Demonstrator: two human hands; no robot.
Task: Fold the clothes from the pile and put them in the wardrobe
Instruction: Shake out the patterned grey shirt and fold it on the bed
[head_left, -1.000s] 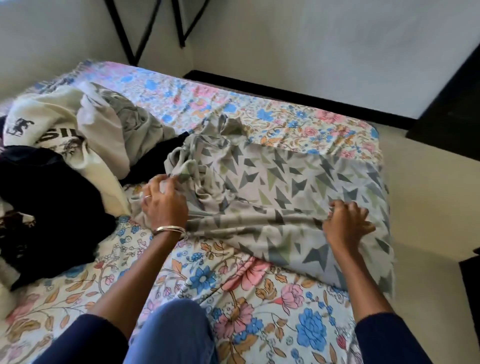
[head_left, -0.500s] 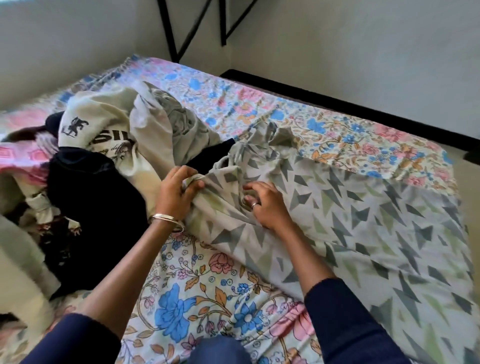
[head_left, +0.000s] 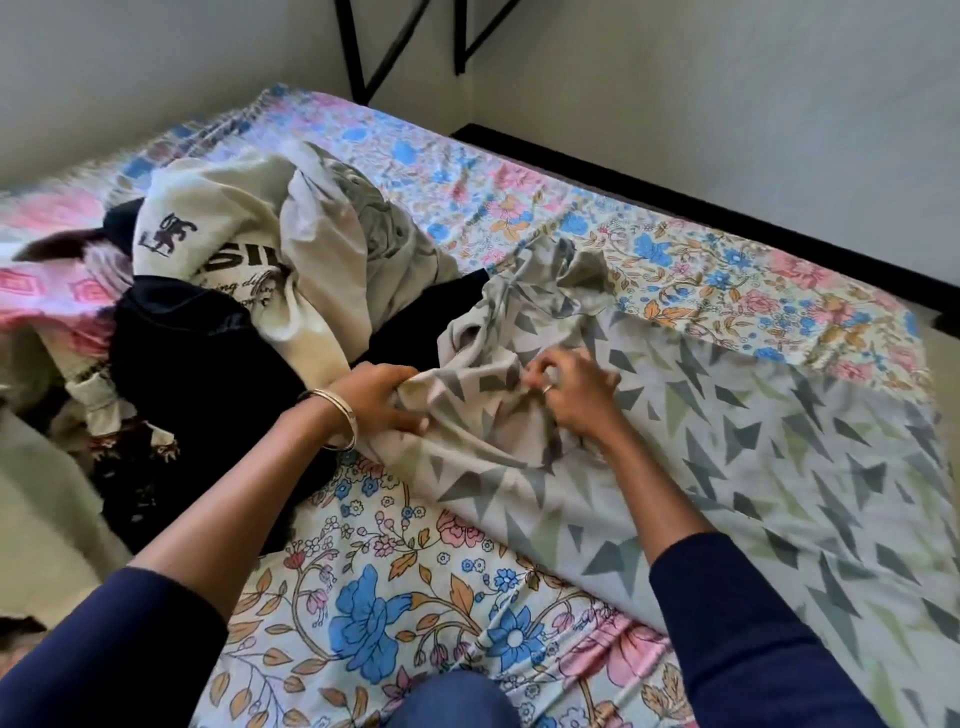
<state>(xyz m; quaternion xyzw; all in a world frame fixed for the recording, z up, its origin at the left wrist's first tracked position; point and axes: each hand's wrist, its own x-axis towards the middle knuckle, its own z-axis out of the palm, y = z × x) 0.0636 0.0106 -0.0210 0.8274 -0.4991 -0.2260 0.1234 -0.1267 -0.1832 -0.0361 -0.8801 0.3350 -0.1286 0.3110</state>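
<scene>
Near the bed's (head_left: 363, 597) front edge, spread flat for folding: patterned cloth (head_left: 727, 467). At its bunched end, left hand (head_left: 376, 402) gripping the corner, right hand (head_left: 574, 397) pinching a crease, likely to straighten it. Beyond, toward the left edge, heaped unfolded: pile (head_left: 234, 291).

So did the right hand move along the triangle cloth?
Yes. The right hand slid from the triangle cloth's far right end toward the clothes pile, and now pinches it close to the left hand.

The patterned garment (head_left: 727, 467) runs past the right edge, its bunched end hiding the left-hand fingers (head_left: 410, 415).
</scene>
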